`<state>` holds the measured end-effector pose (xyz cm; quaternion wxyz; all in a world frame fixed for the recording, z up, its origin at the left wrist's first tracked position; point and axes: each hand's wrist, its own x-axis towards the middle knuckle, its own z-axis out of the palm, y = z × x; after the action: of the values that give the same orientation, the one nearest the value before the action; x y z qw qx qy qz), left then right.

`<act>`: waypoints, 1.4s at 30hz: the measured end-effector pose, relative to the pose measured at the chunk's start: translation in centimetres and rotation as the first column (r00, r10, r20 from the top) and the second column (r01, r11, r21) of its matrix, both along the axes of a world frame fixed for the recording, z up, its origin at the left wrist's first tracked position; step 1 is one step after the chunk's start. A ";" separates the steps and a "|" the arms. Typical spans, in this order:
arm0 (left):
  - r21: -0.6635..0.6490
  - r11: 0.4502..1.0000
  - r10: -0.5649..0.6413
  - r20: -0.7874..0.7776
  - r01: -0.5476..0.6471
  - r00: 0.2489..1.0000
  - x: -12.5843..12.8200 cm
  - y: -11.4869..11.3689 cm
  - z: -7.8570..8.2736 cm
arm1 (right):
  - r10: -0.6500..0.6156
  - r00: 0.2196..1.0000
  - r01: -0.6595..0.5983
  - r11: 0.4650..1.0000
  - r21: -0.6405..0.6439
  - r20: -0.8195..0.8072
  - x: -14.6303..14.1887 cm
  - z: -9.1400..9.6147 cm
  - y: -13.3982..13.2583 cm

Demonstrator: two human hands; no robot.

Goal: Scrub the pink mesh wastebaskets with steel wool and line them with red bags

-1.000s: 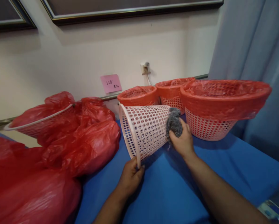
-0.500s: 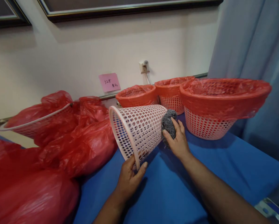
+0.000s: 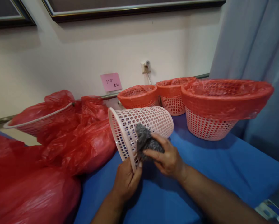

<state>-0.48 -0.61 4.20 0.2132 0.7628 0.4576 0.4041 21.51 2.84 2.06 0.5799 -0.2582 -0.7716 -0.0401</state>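
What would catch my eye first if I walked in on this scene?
In the middle, a pale pink lattice basket is held on its side over the blue table. The left hand grips its rim while the right hand presses a grey cloth against its wall. A heap of red plastic bags fills the left, and three red-lined baskets stand at the right rear.

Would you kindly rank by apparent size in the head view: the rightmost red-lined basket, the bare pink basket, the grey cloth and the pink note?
1. Rightmost red-lined mesh basket.
2. Bare pink mesh basket on its side.
3. Grey crumpled cloth.
4. Pink paper wall note; farther off, so unsure against the cloth.
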 end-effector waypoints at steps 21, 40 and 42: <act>-0.194 0.981 0.093 0.388 -0.017 0.917 1.0 0.2 -0.3 | 0.005 1.000 -0.005 1.000 -0.020 0.025 -0.2 0.8 -1.0; -0.104 0.993 -0.044 0.149 0.060 0.988 1.0 1.1 -1.4 | -0.088 0.995 0.084 0.991 -0.101 -0.041 0.1 -0.2 -0.1; -0.095 0.994 -0.044 0.139 0.058 0.989 1.0 1.2 -1.4 | -0.336 0.909 0.252 0.914 -0.319 -0.245 2.2 -0.8 2.8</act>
<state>0.56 0.59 2.81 0.2918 0.7333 0.4417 0.4266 23.74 5.60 1.26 0.6330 -0.4549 -0.6260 0.0209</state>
